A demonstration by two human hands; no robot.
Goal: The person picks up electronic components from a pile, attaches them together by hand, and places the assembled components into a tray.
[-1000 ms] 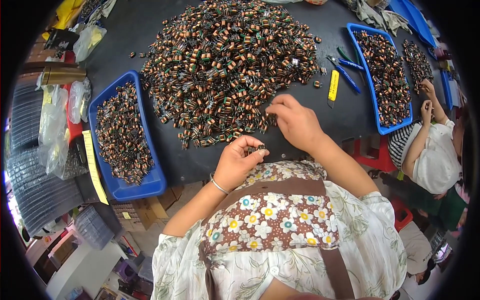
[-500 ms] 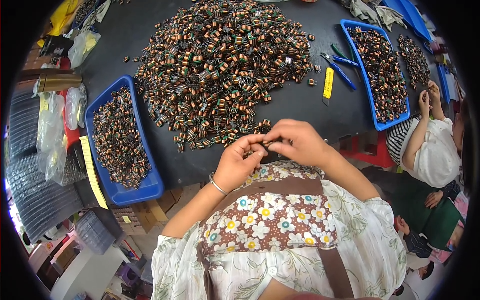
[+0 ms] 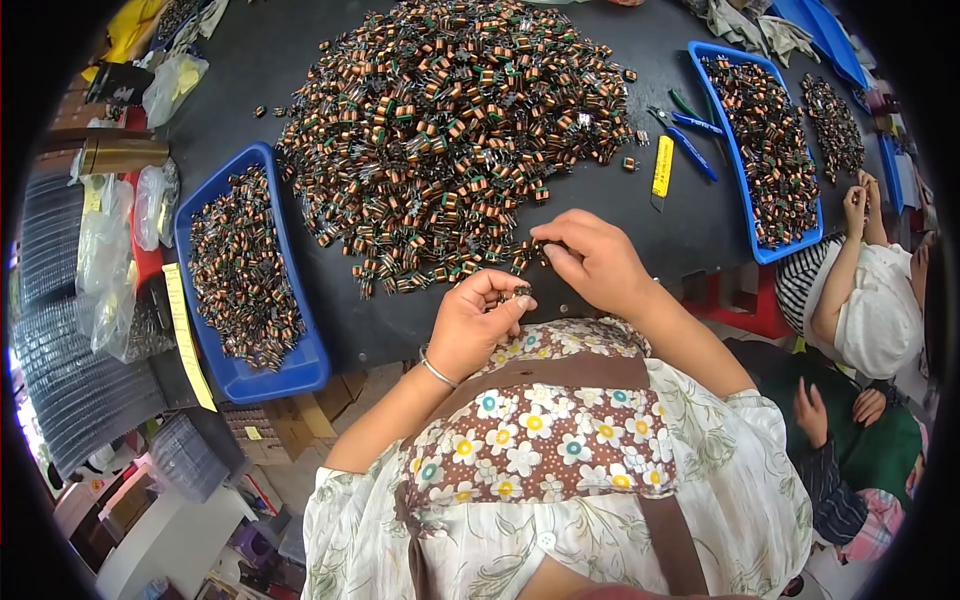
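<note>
A large heap of small copper-wound coils [image 3: 440, 140] with dark bases and metal pins covers the middle of the black table. Close to my body, my left hand [image 3: 478, 318] is closed, with a coil [image 3: 522, 291] pinched between thumb and fingers. My right hand [image 3: 598, 262] reaches to the near right edge of the heap. Its thumb and forefinger close on another small coil [image 3: 541, 252], which the fingers partly cover. The two hands are apart.
Blue trays full of coils stand at left [image 3: 318, 375] and right [image 3: 752, 205]. A yellow utility knife [image 3: 662, 170] and blue-handled cutters [image 3: 692, 155] lie right of the heap. A smaller coil pile [image 3: 833, 125] is beyond the right tray, where a co-worker's hands [image 3: 862, 200] are busy.
My hands have separated. The right one has moved up and away to the heap's edge, while the left stays near my body with its coil. The view has shifted slightly.
</note>
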